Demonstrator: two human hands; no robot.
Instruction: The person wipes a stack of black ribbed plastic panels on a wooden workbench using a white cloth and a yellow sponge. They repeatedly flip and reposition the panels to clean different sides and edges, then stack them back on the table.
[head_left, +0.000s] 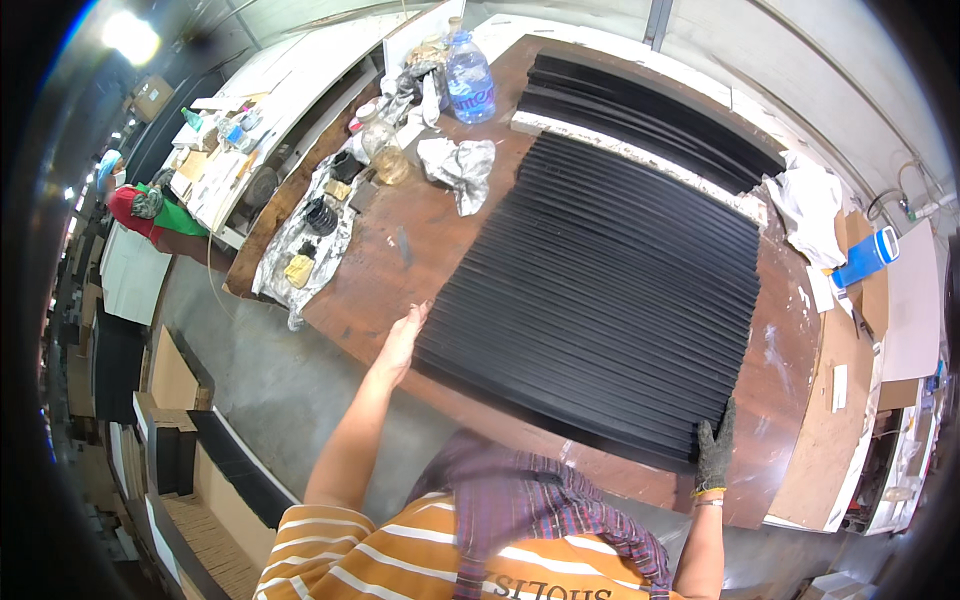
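A wide row of long black strips (590, 300), laid side by side, covers much of the brown table (450, 230) before me. At the row's left edge, near its front corner, my bare left hand (403, 338) rests against the strip ends with its fingers stretched forward. On the opposite side my right hand (714, 450), in a dark grey glove, lies along the right front corner. Its thumb stands apart over the strips and its fingers run along the edge. Neither hand is closed around a strip, as far as shows.
Behind the row lie a whitish bar (640, 165) and more black strips (640, 110). Back left stand a large water bottle (470, 80), a jar (383, 150) and a crumpled cloth (458, 170). A blue bottle (868, 257) lies right. Cardboard boxes (215, 510) stand lower left; another person (150, 215) is farther off.
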